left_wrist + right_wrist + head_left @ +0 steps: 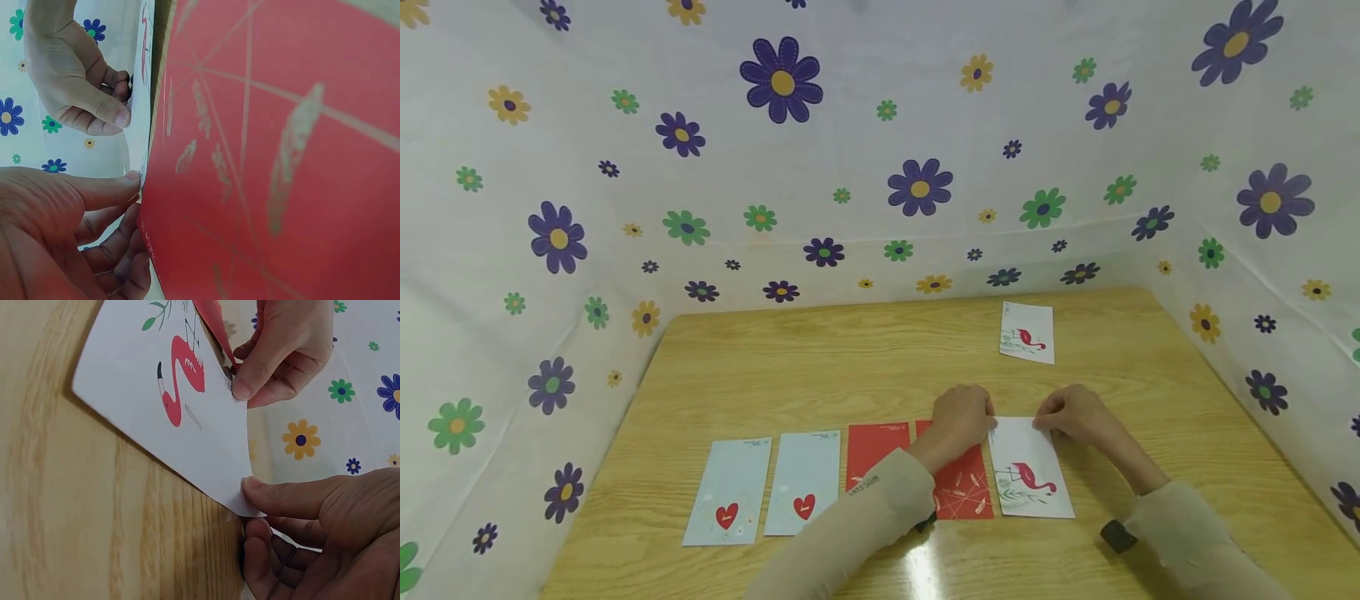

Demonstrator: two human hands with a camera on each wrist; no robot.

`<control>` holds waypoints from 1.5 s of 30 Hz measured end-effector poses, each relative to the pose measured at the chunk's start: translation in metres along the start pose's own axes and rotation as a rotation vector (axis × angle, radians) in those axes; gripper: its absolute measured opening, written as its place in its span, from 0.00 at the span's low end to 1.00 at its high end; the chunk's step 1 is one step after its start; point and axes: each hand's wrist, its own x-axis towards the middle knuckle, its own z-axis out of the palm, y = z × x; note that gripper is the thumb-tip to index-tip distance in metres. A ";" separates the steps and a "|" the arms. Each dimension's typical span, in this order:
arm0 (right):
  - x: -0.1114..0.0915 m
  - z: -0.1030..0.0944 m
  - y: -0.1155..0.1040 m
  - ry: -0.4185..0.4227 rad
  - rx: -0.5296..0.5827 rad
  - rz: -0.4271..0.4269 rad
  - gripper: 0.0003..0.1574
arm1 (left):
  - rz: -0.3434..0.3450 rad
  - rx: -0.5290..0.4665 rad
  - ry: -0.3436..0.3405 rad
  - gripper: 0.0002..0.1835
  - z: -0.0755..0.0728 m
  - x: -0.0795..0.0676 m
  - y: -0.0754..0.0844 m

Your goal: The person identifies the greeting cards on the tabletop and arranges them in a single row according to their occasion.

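A white flamingo card (1028, 471) lies at the right end of a row of cards, its far corners between my two hands. My left hand (962, 417) pinches its far left corner between thumb and fingers; the left forearm crosses over the red cards. With thumb and fingertips my right hand (1078, 421) pinches the far right corner, which bends up slightly in the right wrist view. Right beside the flamingo card is a red card (964, 487) with pale feather shapes and lines. Another red card (874, 446) is partly hidden under the left sleeve.
Two pale blue cards with red hearts, the outer card (730, 479) and the inner card (805, 471), continue the row to the left. A second flamingo card (1027, 333) lies near the back right of the wooden table (820, 358). Flower-patterned cloth (850, 125) surrounds the table.
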 end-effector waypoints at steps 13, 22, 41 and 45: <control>0.001 0.005 -0.002 0.027 -0.031 0.009 0.06 | -0.016 0.053 0.002 0.06 0.003 0.001 0.002; 0.000 0.007 -0.004 0.045 -0.042 0.018 0.07 | 0.006 0.068 0.007 0.04 0.002 0.002 0.001; 0.011 -0.029 0.009 0.075 0.094 -0.026 0.26 | 0.111 -0.031 0.063 0.16 -0.028 0.032 0.006; 0.027 -0.042 0.008 0.163 0.033 -0.079 0.32 | 0.162 -0.047 0.085 0.21 -0.033 0.052 0.007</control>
